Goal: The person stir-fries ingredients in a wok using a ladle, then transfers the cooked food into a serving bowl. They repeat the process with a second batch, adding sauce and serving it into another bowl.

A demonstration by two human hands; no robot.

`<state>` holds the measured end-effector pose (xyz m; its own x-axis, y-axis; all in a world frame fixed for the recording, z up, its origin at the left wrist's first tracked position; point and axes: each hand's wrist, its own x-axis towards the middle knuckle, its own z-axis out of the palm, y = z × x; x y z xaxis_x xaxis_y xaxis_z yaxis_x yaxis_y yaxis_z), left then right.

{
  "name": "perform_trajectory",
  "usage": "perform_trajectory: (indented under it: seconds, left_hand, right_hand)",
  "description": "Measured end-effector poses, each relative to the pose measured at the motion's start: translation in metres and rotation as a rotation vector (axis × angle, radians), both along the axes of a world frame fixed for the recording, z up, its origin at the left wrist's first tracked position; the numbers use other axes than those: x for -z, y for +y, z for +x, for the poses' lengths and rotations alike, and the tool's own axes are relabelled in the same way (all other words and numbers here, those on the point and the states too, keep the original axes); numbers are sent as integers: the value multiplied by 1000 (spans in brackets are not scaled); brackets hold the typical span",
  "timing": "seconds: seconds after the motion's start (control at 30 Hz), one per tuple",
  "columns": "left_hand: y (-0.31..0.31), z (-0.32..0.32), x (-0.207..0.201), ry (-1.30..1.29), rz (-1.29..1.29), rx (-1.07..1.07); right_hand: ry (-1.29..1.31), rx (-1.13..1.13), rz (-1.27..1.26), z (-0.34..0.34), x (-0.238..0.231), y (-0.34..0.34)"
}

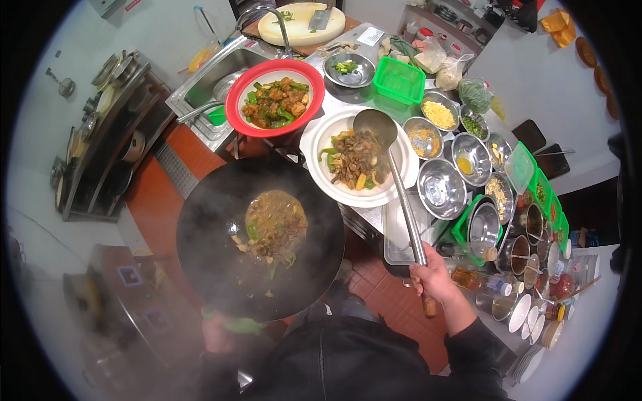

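My right hand [436,275] is wrapped round the wooden-ended handle of a long metal ladle [403,194]. The ladle's bowl rests over a white bowl [313,148] of sliced meat and green pepper pieces [354,160], hiding part of the food. At lower left, steam veils my left hand [217,332], closed on a green cloth [244,326] at the near edge of a black wok [204,200]. More meat and pepper in brown sauce [275,224] lies in the wok, which is held in the air beside the white bowl.
A red-rimmed bowl [235,110] of cooked food stands behind the wok, near the sink [194,90]. Metal bowls [442,189], a green basket [399,80] and bottles [468,277] crowd the counter at right. A cleaver [319,20] lies on a round board [274,30] at the back.
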<state>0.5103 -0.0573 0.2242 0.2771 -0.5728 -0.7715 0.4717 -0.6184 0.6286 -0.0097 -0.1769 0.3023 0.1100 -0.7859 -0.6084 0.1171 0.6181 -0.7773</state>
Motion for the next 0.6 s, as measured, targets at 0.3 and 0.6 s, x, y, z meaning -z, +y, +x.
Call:
perform_trajectory:
  seconds: [0.3,0.6]
  left_hand:
    - [-19,-37,-41,-20,-237,-98]
    - [-19,-33,-38,-32,-231,-67]
  right_hand:
    - [192,-83,-92,-3,1,13]
    - [531,-194,-285,-12,8,23]
